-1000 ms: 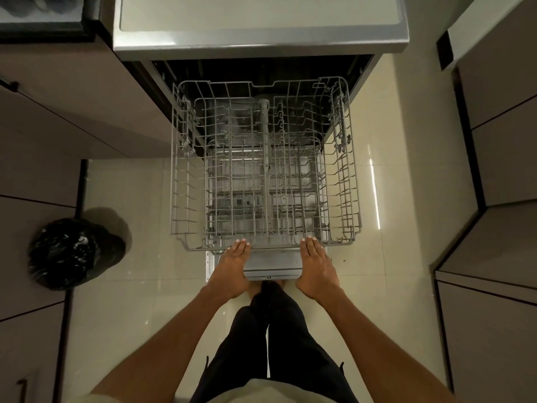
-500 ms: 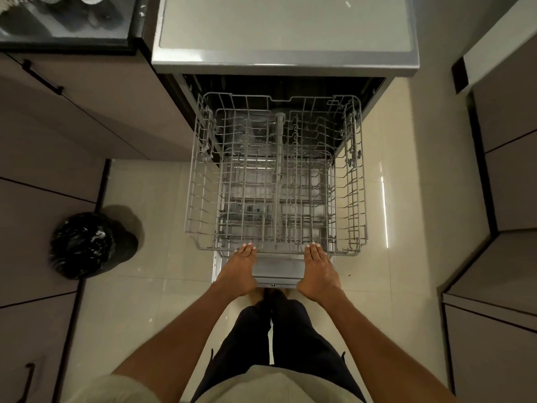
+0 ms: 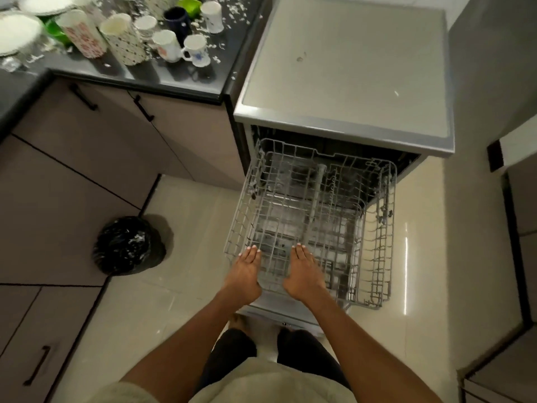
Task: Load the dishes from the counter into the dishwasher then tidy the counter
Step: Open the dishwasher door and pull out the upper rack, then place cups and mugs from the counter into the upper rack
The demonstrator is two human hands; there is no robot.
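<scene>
Over the pulled-out wire rack (image 3: 363,257), both hands (image 3: 273,271) lie flat, fingers straight, no readable writing

glossy tile floor (image 3: 186,303), brown cabinets (image 3: 72,181)

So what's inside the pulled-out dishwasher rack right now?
No dishes in the rack, only bare wire; both hands hover over its front. A lower rack shows dimly beneath; its contents can't be made out.

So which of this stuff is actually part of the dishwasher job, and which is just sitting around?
Part of the job:
- dishwasher rack, pulled out and empty
- mugs and plates on the counter
- white scraps scattered there
- left hand and right hand, open over the rack's front

Just there:
- black bin bag on the floor
- cabinet handles
</scene>
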